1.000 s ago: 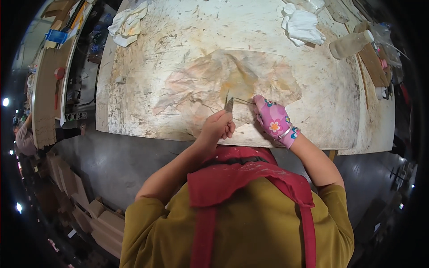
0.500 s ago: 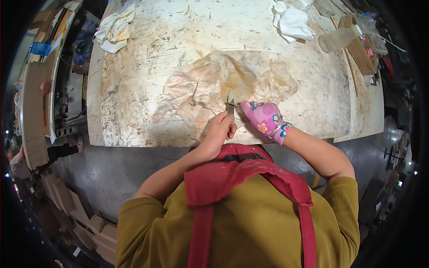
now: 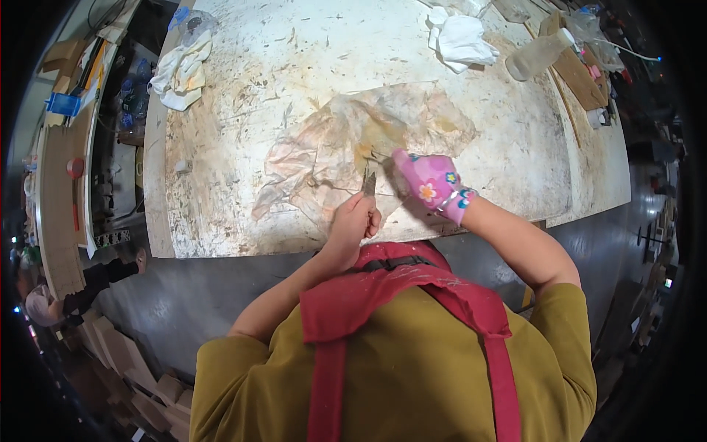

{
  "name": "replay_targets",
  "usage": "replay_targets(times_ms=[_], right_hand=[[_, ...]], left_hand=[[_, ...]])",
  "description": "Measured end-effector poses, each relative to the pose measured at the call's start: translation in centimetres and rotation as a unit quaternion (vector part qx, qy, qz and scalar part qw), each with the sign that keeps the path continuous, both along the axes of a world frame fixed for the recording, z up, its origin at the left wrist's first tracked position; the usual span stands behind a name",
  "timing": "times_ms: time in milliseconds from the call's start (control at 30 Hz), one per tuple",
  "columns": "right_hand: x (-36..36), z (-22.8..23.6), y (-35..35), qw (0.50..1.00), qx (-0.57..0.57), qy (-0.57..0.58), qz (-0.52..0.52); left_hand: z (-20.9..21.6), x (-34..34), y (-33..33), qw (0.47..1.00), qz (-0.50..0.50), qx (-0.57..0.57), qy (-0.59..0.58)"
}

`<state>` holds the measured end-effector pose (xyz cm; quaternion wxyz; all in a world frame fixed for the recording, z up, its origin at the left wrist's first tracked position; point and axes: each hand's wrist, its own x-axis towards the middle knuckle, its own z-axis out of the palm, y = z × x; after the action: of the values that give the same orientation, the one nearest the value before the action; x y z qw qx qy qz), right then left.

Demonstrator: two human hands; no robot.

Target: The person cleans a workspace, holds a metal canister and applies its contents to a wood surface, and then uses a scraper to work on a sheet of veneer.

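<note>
My bare left hand (image 3: 355, 219) is closed around a narrow, dark metal piece with a pointed end (image 3: 370, 183), which sticks up from the fingers. My right hand (image 3: 431, 180), in a pink glove with flower prints, is closed just right of and beyond that point. A small thin dark tip shows by the glove's fingers; I cannot make out what it belongs to. Both hands are over the near edge of a crumpled, stained cloth (image 3: 294, 151) spread on the worn white table (image 3: 243, 96).
White rags (image 3: 462, 40) and a cloudy plastic bottle (image 3: 537, 56) are at the back right, beside an open cardboard box (image 3: 582, 77). Another rag (image 3: 183, 74) lies at the back left. Left of the table is a shelf (image 3: 62, 199); beyond it a person (image 3: 66, 298) is partly visible.
My right hand has drawn a little away from the pointed metal piece, opening a gap between them. My left hand still holds the piece. The whole view has shifted slightly.
</note>
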<state>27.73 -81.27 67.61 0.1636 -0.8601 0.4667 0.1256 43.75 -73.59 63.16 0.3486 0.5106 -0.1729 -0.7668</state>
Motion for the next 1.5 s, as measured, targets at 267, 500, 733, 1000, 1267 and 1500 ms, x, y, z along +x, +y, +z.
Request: replay_targets(times_ms=[267,500,733,1000,1267,1500], right_hand=[[-0.5,-1.6,2.3,1.0,-0.003,-0.022,0.021],[0.0,-2.7,2.3,1.0,0.014,-0.027,0.006],[0.8,-1.6,1.0,0.999,0.021,-0.012,-0.034],[-0.4,-0.1,2.0,0.999,-0.001,-0.037,-0.009],[0.1,-1.8,0.7,0.999,0.025,0.026,-0.03],[-0.5,0.4,1.5,0.999,0.026,-0.022,-0.034]], left_hand=[[-1.2,-0.6,-0.1,0.997,0.007,-0.024,0.067],[-2.1,-0.7,0.4,0.998,0.022,-0.017,0.063],[0.2,-1.2,0.4,0.997,0.003,-0.052,0.061],[-0.4,-0.4,0.7,0.997,0.02,-0.033,0.065],[0.0,-0.9,0.5,0.996,0.0,-0.064,0.067],[-0.4,0.4,0.5,0.997,-0.01,0.017,0.076]])
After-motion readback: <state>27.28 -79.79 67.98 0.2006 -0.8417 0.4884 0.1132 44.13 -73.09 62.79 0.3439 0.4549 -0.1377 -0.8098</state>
